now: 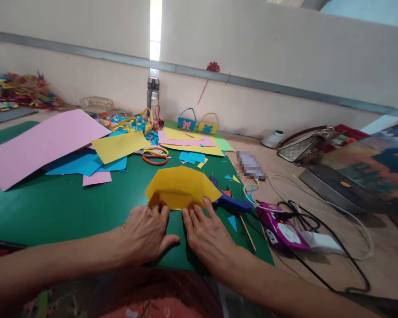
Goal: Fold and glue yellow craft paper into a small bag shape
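Observation:
A folded sheet of yellow craft paper [185, 179] stands partly raised on the green mat in front of me, its corners cut at a slant. At its near left edge, my left hand [146, 232] is closed on the paper, fingers bent and thumb pointing right. My right hand [205, 227] is beside it, its fingers pressed on the near right edge of the same sheet. Some fingertips are hidden by the fold. Just behind the paper's right end lies a blue glue gun [234, 203], partly covered by it.
Pink paper [49, 143], blue sheets and scissors [155, 155] lie on the green mat [16, 212]. Two small paper bags [187, 124] stand at the back near a bottle [153, 95]. To the right are a purple power strip [281, 227], cables, a phone [250, 165] and a handbag [301, 143].

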Demonstrator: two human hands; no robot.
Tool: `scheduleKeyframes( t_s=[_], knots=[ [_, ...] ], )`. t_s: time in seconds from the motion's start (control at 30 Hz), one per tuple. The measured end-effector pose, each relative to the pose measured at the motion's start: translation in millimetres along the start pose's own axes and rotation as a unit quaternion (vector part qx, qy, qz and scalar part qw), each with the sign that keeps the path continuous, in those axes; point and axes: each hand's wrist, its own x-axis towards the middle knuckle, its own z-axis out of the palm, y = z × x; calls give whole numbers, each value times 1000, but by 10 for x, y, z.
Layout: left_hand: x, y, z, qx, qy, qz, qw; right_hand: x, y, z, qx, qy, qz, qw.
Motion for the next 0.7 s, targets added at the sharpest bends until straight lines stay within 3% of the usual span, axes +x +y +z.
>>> scheduleKeyframes(
  t_s=[0.33, 0.7],
  knots=[
    [-181, -89, 94, 24, -23, 18, 999, 25, -10, -52, -29, -24, -31, 999],
    [-239, -115, 84, 15, -29, 28, 999, -10, 18, 25, -13, 25, -21, 999]
  ],
)
